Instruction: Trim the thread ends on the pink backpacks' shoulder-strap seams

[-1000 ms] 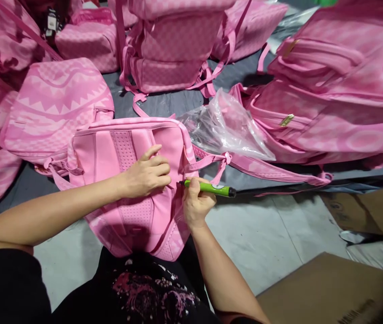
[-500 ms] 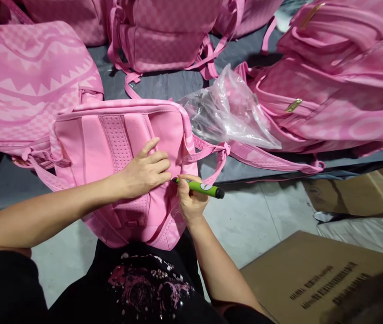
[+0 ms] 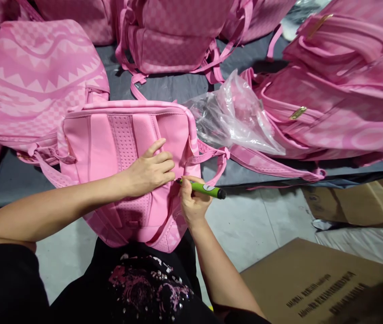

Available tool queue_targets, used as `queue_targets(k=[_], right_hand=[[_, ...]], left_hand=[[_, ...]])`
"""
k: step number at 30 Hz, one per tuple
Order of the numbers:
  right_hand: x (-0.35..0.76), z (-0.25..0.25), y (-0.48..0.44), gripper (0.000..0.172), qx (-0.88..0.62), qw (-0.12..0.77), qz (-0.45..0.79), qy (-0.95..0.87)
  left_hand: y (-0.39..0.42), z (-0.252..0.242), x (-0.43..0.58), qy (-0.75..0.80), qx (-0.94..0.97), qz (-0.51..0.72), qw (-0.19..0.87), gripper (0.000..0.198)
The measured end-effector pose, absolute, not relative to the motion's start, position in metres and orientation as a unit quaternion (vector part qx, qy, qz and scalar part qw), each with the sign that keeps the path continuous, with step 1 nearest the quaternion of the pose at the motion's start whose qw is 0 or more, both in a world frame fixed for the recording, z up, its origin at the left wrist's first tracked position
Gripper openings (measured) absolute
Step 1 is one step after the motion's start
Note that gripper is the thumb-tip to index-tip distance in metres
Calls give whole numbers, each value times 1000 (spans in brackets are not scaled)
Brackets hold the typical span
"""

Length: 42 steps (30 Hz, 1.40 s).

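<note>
A pink backpack point(image 3: 101, 135) leans between the table edge and my lap, its padded back panel and straps facing me. Against the panel's right half presses my left hand point(image 3: 154, 173), its fingers bent on the fabric and one digit stretched upward. My right hand point(image 3: 194, 204) grips a green marker pen point(image 3: 202, 188) with a black end pointing right. The pen's dark tip meets the panel near its right side, close to my left fingertips; any mark there is hidden. A knotted shoulder strap point(image 3: 219, 157) hangs at the backpack's right.
Pink patterned backpacks lie on the dark-covered table point(image 3: 169, 87), including one at the left point(image 3: 43, 85) and a large one at the right point(image 3: 343, 96). A clear plastic bag point(image 3: 237, 121) sits between. Cardboard boxes point(image 3: 289, 274) stand on the pale floor at lower right.
The view has shifted slightly, so the table and backpacks appear a little farther right. Both hands keep their hold, with the marker pen still at the same part of the backpack.
</note>
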State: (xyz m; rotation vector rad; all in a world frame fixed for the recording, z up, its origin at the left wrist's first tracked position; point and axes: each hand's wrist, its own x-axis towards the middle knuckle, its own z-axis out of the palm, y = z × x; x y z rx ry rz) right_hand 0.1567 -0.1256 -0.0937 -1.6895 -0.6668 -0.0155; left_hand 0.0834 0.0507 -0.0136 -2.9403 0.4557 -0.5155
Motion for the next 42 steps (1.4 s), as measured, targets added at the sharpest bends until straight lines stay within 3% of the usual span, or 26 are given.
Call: queue_targets(k=[16,20,23,28,33,36,39,42], right_hand=[[163,-92,-128,22,-731,613,29,-299],[167,-88,-126,18,-716,616,11,-328],[168,-84,-126,19,-700,624,14,-346],[166,-62,-138,14,-673,623,-54,-395],[151,-2,-156,40,-616,594,-182,-485],[145,26,-160,38,-577,582,-208,-534],[148,22,-155,35,-569,574,-142,-571],[157,-10,-142,31,-591,555,-95,-577]], left_hand=[[52,-12,90,162,-971,-170,46,26],[67,3,105,248,-959,-129,58,17],[81,22,114,264,-956,-101,76,22],[72,58,101,177,-974,-94,108,38],[9,113,48,90,-982,-136,94,38],[-22,138,16,-8,-985,-169,41,40],[-24,126,1,-112,-981,-155,-42,38],[-3,91,0,-113,-986,-78,-96,22]])
